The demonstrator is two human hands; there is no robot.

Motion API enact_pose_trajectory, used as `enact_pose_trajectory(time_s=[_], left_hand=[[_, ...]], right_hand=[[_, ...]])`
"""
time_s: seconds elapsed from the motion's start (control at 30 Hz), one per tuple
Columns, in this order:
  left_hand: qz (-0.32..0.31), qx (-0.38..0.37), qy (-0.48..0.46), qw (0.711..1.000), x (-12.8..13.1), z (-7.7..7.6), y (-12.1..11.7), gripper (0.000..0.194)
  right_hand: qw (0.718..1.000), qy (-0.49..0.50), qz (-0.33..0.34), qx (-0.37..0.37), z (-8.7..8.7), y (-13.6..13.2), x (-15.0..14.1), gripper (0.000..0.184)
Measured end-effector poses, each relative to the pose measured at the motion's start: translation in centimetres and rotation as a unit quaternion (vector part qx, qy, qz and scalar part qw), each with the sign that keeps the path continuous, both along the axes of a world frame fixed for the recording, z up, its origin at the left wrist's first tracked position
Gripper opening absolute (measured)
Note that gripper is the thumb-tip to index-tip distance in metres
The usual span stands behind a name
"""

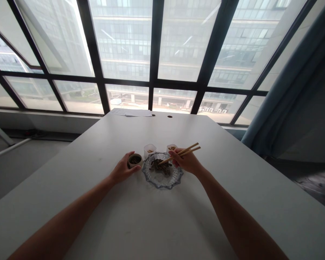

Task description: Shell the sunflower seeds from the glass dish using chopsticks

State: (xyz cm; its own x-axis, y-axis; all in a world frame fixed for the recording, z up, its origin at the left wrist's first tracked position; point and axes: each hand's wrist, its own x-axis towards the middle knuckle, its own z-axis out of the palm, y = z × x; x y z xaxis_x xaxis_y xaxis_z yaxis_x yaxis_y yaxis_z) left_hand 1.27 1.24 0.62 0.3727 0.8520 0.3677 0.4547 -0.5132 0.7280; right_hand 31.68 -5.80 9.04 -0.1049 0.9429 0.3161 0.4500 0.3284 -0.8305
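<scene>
My left hand [122, 169] is curled around a small round cup [135, 165] that stands beside the plate, with dark bits inside it. In my right hand [188, 161] is a pair of wooden chopsticks [190, 148], held near their upper part. Their tips reach down into a heap of dark brown, stick-like pieces [162, 167]. That heap lies on a clear glass plate [162, 186] with a scalloped rim. What the dark pieces are, I cannot make out. The chopstick tips touch or hover at the heap; which one is unclear.
Behind the plate stand two small translucent containers, a left one [147, 147] and a right one [168, 146], each with light brown bits. White paper [131, 112] lies at the far end of the white table [157, 224]. Windows rise beyond; a blue curtain [281, 90] hangs at right.
</scene>
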Motion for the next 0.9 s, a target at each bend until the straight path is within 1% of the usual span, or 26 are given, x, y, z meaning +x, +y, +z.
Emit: enact_pose_trajectory(time_s=[0.1,0.2,0.27,0.33,0.43,0.5,0.53,0.63,0.73,0.83,0.9], left_hand=[[0.001,-0.001,0.000,1.000,0.0,-0.1,0.0,0.083],[0.000,-0.007,-0.010,1.000,0.0,-0.4,0.1,0.085],[-0.005,-0.009,-0.021,1.000,-0.1,-0.6,0.3,0.086],[-0.005,0.007,-0.030,0.999,-0.3,-0.4,0.6,0.084],[0.023,0.070,-0.026,0.997,-0.5,0.8,0.7,0.080],[0.035,0.109,-0.008,0.993,0.0,2.2,0.3,0.076],[0.032,0.122,0.004,0.992,0.5,3.0,0.0,0.073],[-0.004,0.142,0.058,0.988,3.2,5.2,-1.1,0.068],[-0.059,0.132,0.129,0.981,7.2,7.1,-1.9,0.068],[-0.101,0.114,0.189,0.970,11.7,8.5,-2.2,0.070],[-0.130,0.104,0.222,0.961,14.4,9.0,-2.1,0.070]], right_hand=[[1.000,0.023,-0.004,-0.010,-0.2,0.0,0.0,0.053],[0.997,0.058,-0.021,-0.037,-0.1,0.0,0.1,0.056],[0.994,0.084,-0.040,-0.050,0.2,0.1,0.4,0.058],[0.989,0.116,-0.072,-0.058,0.6,0.3,1.1,0.059],[0.971,0.179,-0.133,-0.087,1.2,0.7,2.5,0.056],[0.961,0.206,-0.159,-0.097,1.7,0.9,3.6,0.055],[0.961,0.206,-0.164,-0.088,2.0,0.8,4.1,0.055],[0.975,0.144,-0.167,-0.015,3.3,0.0,5.3,0.060],[0.986,0.051,-0.151,0.059,5.0,-1.3,6.0,0.065],[0.987,-0.012,-0.136,0.090,6.3,-2.3,6.5,0.066],[0.985,-0.031,-0.141,0.098,6.8,-2.7,6.9,0.066]])
